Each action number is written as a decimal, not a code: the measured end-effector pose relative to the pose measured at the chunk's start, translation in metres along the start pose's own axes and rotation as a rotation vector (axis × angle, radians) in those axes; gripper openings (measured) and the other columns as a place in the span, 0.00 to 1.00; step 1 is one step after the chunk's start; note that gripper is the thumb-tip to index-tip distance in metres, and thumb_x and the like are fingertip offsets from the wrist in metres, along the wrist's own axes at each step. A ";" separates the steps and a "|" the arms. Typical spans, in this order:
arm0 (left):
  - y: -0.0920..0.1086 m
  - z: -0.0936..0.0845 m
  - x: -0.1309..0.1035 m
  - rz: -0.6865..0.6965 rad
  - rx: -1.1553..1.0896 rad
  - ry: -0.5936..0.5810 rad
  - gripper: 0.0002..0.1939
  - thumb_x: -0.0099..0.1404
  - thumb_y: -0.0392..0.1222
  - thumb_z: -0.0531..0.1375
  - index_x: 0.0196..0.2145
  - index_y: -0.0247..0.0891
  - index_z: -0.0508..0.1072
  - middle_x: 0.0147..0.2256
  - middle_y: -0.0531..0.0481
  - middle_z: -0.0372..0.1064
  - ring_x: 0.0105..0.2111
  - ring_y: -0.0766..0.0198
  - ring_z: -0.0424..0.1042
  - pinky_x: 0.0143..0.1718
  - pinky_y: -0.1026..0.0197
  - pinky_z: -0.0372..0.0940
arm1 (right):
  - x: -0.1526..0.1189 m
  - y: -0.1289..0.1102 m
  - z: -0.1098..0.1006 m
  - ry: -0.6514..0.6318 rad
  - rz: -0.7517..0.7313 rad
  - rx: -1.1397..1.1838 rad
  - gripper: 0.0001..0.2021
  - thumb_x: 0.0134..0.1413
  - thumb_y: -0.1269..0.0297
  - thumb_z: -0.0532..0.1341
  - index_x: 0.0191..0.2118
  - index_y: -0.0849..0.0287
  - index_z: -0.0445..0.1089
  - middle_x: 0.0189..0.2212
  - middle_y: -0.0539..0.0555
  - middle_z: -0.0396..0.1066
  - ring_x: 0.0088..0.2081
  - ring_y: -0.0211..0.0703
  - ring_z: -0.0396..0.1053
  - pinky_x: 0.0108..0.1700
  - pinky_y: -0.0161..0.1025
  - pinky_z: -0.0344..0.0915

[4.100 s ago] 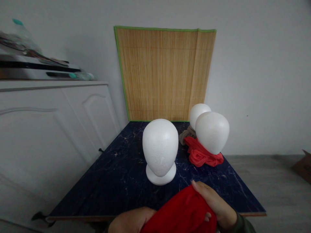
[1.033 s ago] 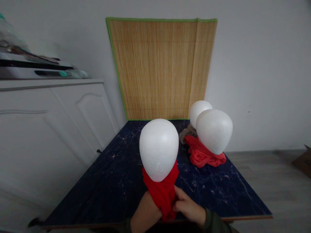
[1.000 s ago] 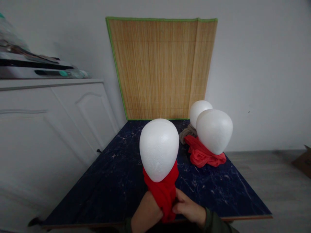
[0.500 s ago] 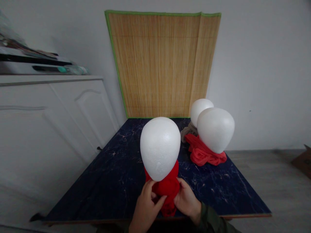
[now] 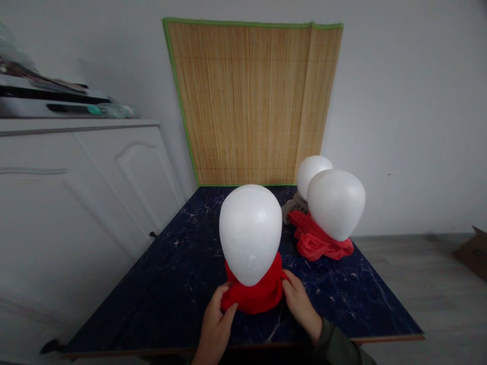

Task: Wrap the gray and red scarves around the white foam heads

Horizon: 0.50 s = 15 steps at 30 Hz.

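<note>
Both hands work at a red scarf [image 5: 253, 296] bunched around the neck of a white foam head [image 5: 250, 233], which stands upright near the front edge of the dark blue table [image 5: 182, 274], about midway along it. The left hand [image 5: 215, 324] has its grip pinched together on the scarf's left end, thumb and fingers closed on the cloth. The right hand [image 5: 302, 306] presses against the scarf's right side, fingers curled onto the fabric. Toward the table's right edge a second foam head [image 5: 337, 203] leans over a coral scarf [image 5: 317, 241], and a third foam head [image 5: 310, 170] stands just behind it with a grey-brown cloth [image 5: 291, 207] at its base. A bamboo mat [image 5: 251, 101] leans against the wall at the back edge.
</note>
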<state>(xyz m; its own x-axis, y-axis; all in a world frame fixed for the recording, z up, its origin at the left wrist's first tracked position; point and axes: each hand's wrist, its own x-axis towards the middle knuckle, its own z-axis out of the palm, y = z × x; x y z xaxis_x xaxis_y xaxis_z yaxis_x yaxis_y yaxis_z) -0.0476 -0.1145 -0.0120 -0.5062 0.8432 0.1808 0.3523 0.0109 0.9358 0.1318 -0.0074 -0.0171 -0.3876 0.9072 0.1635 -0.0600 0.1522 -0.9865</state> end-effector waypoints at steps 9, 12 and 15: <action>-0.014 -0.004 0.035 -0.010 -0.063 0.015 0.29 0.55 0.45 0.56 0.54 0.36 0.58 0.56 0.41 0.54 0.56 0.54 0.54 0.57 0.50 0.48 | 0.028 0.006 -0.009 -0.030 -0.178 -0.607 0.29 0.40 0.78 0.49 0.54 0.65 0.57 0.51 0.61 0.61 0.53 0.47 0.57 0.57 0.49 0.50; -0.008 0.008 0.031 0.016 -0.189 -0.118 0.31 0.56 0.48 0.56 0.56 0.37 0.56 0.57 0.43 0.54 0.57 0.55 0.53 0.58 0.51 0.47 | 0.027 0.002 -0.004 -0.116 -0.156 -0.578 0.29 0.42 0.78 0.46 0.55 0.66 0.56 0.53 0.61 0.60 0.55 0.45 0.56 0.58 0.49 0.49; 0.004 0.020 0.019 0.056 -0.210 -0.158 0.30 0.58 0.48 0.55 0.57 0.39 0.55 0.58 0.44 0.51 0.58 0.55 0.51 0.59 0.50 0.44 | 0.019 -0.003 -0.016 -0.059 -0.168 -0.512 0.28 0.43 0.78 0.46 0.55 0.65 0.57 0.53 0.60 0.60 0.54 0.43 0.57 0.58 0.47 0.51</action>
<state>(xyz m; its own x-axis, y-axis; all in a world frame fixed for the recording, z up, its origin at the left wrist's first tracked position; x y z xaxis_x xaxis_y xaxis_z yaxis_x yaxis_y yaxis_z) -0.0400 -0.0879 -0.0108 -0.3552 0.9131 0.2000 0.1971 -0.1359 0.9709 0.1396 0.0160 -0.0108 -0.4633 0.8326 0.3034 0.3246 0.4780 -0.8162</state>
